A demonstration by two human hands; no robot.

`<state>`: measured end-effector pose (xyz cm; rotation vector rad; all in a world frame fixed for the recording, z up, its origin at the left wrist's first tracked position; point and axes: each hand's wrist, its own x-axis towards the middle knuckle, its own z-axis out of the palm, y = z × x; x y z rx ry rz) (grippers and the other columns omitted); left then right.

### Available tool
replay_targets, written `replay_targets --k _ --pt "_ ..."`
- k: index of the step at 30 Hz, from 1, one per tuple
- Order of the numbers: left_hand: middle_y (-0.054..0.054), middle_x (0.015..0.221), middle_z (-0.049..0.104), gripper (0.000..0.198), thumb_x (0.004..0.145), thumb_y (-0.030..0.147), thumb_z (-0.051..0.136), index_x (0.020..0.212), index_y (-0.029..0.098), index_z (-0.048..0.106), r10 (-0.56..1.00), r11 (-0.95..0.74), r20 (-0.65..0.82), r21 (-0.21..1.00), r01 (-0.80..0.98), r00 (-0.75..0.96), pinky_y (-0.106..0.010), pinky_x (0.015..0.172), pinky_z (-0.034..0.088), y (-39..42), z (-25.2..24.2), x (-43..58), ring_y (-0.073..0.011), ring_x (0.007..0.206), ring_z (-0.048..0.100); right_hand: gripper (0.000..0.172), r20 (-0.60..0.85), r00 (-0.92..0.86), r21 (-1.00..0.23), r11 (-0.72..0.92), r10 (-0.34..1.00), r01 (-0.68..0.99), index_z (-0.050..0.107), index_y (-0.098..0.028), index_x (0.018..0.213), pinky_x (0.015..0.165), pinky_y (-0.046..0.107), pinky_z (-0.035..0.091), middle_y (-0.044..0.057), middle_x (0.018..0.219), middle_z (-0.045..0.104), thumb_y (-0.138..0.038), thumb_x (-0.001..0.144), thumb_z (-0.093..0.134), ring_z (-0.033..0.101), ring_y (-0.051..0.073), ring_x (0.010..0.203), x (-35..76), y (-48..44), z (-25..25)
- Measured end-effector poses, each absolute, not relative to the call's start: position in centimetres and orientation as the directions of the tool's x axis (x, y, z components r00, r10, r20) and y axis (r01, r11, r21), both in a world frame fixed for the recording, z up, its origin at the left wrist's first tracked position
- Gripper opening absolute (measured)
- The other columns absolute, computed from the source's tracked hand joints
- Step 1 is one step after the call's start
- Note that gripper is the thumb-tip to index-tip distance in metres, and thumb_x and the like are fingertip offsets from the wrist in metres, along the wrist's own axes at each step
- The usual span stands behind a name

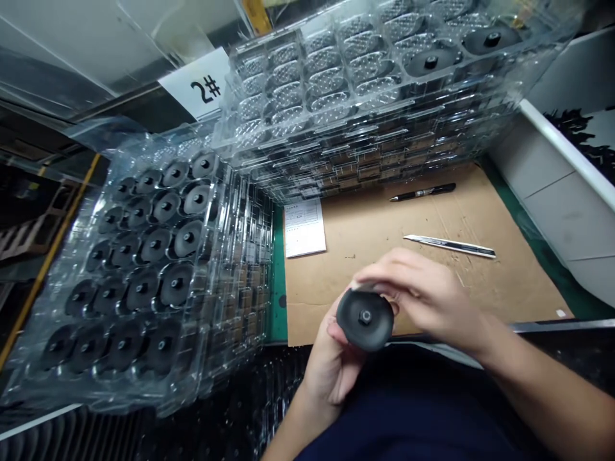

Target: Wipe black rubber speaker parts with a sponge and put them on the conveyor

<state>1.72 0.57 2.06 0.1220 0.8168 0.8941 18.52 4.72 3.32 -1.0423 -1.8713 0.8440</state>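
My left hand (331, 365) grips a black round part (365, 320), cup-like with a short stub in its middle, from below and the side. It is held above the front edge of the cardboard, its stub side towards me. My right hand (418, 291) is closed at the part's upper rim, thumb and fingers pinched against it. A small pale patch shows at those fingertips; I cannot tell what it is. Similar black parts fill the pockets of a clear plastic tray (195, 282) on top of a stack at the left.
Stacked clear trays (331, 83) stand at the back, two black parts in the top one. On the cardboard (346, 275) lie a pen (423, 192), a slim craft knife (449, 246) and a printed paper pad (304, 228). A white bin (567, 192) stands at the right.
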Motion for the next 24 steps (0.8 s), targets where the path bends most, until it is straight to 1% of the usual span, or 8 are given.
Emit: replay_targets --k 2,5,8,11,16,19,22,24 --pt "-0.012 0.128 0.056 0.069 0.058 0.049 0.074 0.120 0.024 0.057 0.743 0.643 -0.531 0.394 -0.657 0.408 -0.037 0.088 0.050 0.5 2.1 1.4 -0.0307 0.105 0.061 0.023 0.074 -0.178 -0.908 0.141 0.981 0.395 0.062 -0.025 0.106 0.076 0.026 0.045 0.002 0.098 0.064 -0.021 0.091 0.045 0.058 0.013 0.088 19.6 4.2 1.5" --pt "-0.011 0.128 0.057 0.061 0.061 0.047 0.073 0.116 0.025 0.060 0.745 0.646 -0.479 0.346 -0.681 0.464 -0.035 0.084 0.053 0.4 2.0 1.1 -0.0315 0.105 0.061 0.025 -0.236 -0.074 -0.902 -0.190 0.969 0.388 0.061 -0.027 0.108 0.086 0.032 0.046 0.002 0.110 0.064 -0.034 0.090 0.046 0.058 0.019 0.101 20.9 2.0 -1.6" --pt "-0.008 0.122 0.061 0.056 0.063 0.045 0.072 0.114 0.025 0.062 0.740 0.652 -0.464 0.318 -0.688 0.486 -0.035 0.085 0.052 0.5 1.9 1.1 -0.0296 0.104 0.062 0.030 -0.399 -0.190 -0.880 -0.316 0.897 0.355 0.060 -0.024 0.111 0.092 0.039 0.044 0.005 0.113 0.063 -0.038 0.089 0.044 0.057 0.023 0.106 20.9 -1.1 -4.1" --pt "-0.008 0.120 0.063 0.057 0.062 0.044 0.073 0.114 0.024 0.061 0.743 0.649 -0.460 0.316 -0.692 0.487 -0.035 0.087 0.052 0.6 1.8 1.2 -0.0294 0.105 0.061 0.030 -0.443 -0.281 -0.867 -0.326 0.851 0.378 0.060 -0.022 0.110 0.090 0.042 0.046 0.007 0.105 0.066 -0.037 0.088 0.045 0.060 0.024 0.102 20.4 -3.2 -5.4" --pt "-0.009 0.121 0.062 0.059 0.062 0.045 0.072 0.116 0.024 0.060 0.733 0.665 -0.463 0.333 -0.669 0.498 -0.037 0.087 0.052 0.3 1.9 1.3 -0.0309 0.106 0.060 0.028 -0.348 -0.122 -0.877 -0.277 0.930 0.392 0.062 -0.022 0.107 0.077 0.033 0.051 0.006 0.105 0.066 -0.036 0.088 0.046 0.062 0.021 0.094 20.8 -2.4 -3.6" --pt "-0.008 0.120 0.062 0.061 0.061 0.046 0.073 0.116 0.024 0.059 0.738 0.663 -0.450 0.344 -0.665 0.503 -0.037 0.087 0.051 -0.2 1.8 1.5 -0.0308 0.106 0.060 0.024 -0.054 0.067 -0.892 -0.078 0.996 0.444 0.061 -0.025 0.109 0.074 0.027 0.048 0.003 0.107 0.065 -0.028 0.087 0.051 0.061 0.017 0.093 20.8 -0.8 0.2" --pt "-0.009 0.119 0.062 0.067 0.059 0.047 0.075 0.119 0.022 0.057 0.727 0.675 -0.478 0.369 -0.639 0.492 -0.036 0.092 0.047 -0.5 1.4 1.8 -0.0292 0.110 0.057 0.030 0.353 -0.108 -0.794 0.359 0.929 0.491 0.059 -0.026 0.113 0.074 0.028 0.042 0.001 0.103 0.067 -0.015 0.085 0.053 0.060 0.014 0.086 19.5 0.6 3.8" --pt "-0.008 0.121 0.060 0.070 0.058 0.049 0.076 0.119 0.021 0.057 0.711 0.689 -0.535 0.401 -0.604 0.457 -0.035 0.099 0.042 -0.6 1.1 1.9 -0.0276 0.115 0.053 0.028 0.436 -0.293 -0.719 0.525 0.851 0.455 0.061 -0.023 0.109 0.069 0.029 0.038 0.001 0.094 0.068 -0.013 0.087 0.049 0.058 0.013 0.076 18.5 1.2 5.2"
